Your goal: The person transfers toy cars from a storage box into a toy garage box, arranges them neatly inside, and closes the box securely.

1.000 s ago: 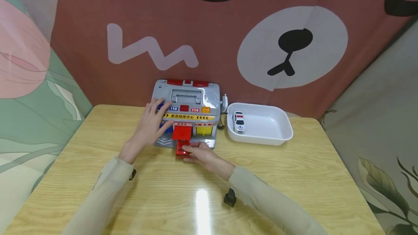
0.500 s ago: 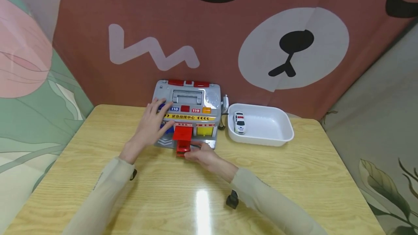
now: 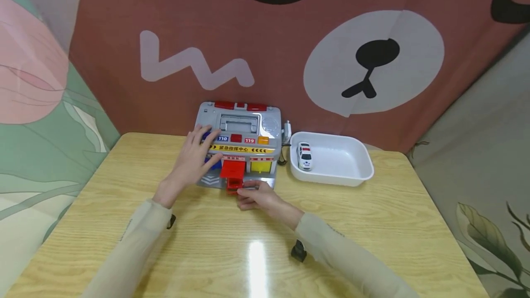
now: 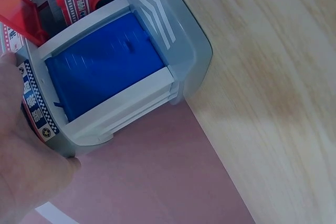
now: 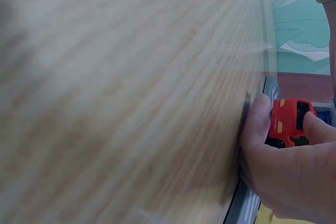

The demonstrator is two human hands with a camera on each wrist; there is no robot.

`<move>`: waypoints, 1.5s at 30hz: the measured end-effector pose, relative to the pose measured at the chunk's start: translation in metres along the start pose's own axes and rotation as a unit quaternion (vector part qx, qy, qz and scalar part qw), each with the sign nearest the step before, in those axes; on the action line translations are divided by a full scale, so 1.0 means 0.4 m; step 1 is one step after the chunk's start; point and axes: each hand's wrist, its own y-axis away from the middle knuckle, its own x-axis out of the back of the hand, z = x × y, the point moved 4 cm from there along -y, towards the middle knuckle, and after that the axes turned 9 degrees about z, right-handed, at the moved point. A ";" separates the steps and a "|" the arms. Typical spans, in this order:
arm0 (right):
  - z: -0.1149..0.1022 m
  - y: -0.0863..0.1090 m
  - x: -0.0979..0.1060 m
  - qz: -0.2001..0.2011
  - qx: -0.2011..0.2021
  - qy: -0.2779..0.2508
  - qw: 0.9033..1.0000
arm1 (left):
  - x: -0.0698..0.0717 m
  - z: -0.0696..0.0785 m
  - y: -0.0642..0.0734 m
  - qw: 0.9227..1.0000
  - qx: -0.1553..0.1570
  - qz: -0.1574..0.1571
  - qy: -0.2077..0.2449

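Observation:
A grey toy emergency station (image 3: 269, 125) stands at the back of the table. Its middle red door (image 3: 233, 169) is raised, and a red toy car (image 3: 234, 185) lies partly under it. My right hand (image 3: 265, 199) grips the car's outer end between thumb and fingers; the right wrist view shows the red body (image 5: 290, 121) between them. With fingers spread, my left hand (image 3: 187, 162) rests on the station's left front, over part of the buttons and yellow strip. Down beside it, the blue door (image 4: 105, 64) is closed in the left wrist view.
Right of the station sits a white tray (image 3: 331, 180) holding a white toy police car (image 3: 304, 156). A closed yellow door (image 3: 261, 166) is on the station's right. A white handset (image 3: 287, 131) hangs at its side. Behind the table is a printed curtain (image 3: 281, 59).
The red toy car has slid inward under the raised red door, with my right hand following at its outer end. My left hand keeps its place on the station.

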 end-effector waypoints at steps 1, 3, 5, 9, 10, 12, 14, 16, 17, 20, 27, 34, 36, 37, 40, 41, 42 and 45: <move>0.000 -0.002 0.001 0.000 -0.005 0.010 1.000 | -0.001 0.001 0.000 1.000 0.000 0.000 0.001; -0.002 -0.005 0.002 -0.001 -0.010 0.028 1.000 | -0.002 0.002 0.000 1.000 0.000 0.001 0.003; -0.004 -0.009 0.004 -0.003 -0.015 0.047 0.999 | -0.004 0.003 0.000 1.000 0.001 0.001 0.005; -0.011 -0.014 0.007 -0.013 -0.026 0.078 0.997 | -0.005 0.005 -0.001 1.000 0.000 0.002 0.009; -0.012 -0.015 0.008 -0.016 -0.030 0.083 0.996 | -0.005 0.006 -0.001 1.000 0.000 0.003 0.009; -0.016 -0.016 0.010 -0.022 -0.035 0.091 0.995 | -0.005 0.007 -0.002 1.000 -0.001 0.004 0.011; -0.018 -0.017 0.012 -0.027 -0.039 0.097 0.994 | -0.004 0.008 -0.003 1.000 -0.002 0.007 0.011; -0.019 -0.018 0.014 -0.032 -0.042 0.102 0.993 | -0.003 0.008 -0.004 1.000 -0.003 0.009 0.010; -0.020 -0.018 0.015 -0.034 -0.042 0.102 0.993 | -0.003 0.008 -0.004 1.000 -0.004 0.010 0.010; -0.019 -0.019 0.015 -0.048 -0.038 0.098 0.993 | -0.002 0.008 -0.004 1.000 -0.003 0.009 0.011; -0.011 -0.021 0.014 -0.112 -0.008 0.064 0.992 | -0.004 0.004 0.001 1.000 0.002 0.006 0.011; -0.023 -0.014 0.030 -0.152 0.002 0.075 0.985 | -0.006 -0.002 0.003 1.000 0.006 0.008 0.008; -0.027 -0.013 0.034 -0.166 0.000 0.079 0.983 | -0.006 -0.003 0.003 1.000 0.004 0.011 0.006; -0.028 -0.011 0.035 -0.173 -0.001 0.080 0.982 | -0.006 -0.003 0.003 1.000 0.003 0.011 0.005; -0.032 -0.007 0.038 -0.196 -0.003 0.082 0.977 | -0.005 -0.003 0.003 1.000 0.003 0.010 0.002; -0.033 -0.006 0.039 -0.204 -0.001 0.082 0.975 | -0.005 -0.003 0.003 1.000 0.004 0.010 0.001; -0.035 -0.005 0.039 -0.211 0.000 0.081 0.974 | -0.005 -0.003 0.003 1.000 0.004 0.009 0.001; -0.043 -0.005 0.036 -0.224 0.007 0.077 0.971 | -0.004 -0.004 0.004 1.000 0.005 0.008 0.004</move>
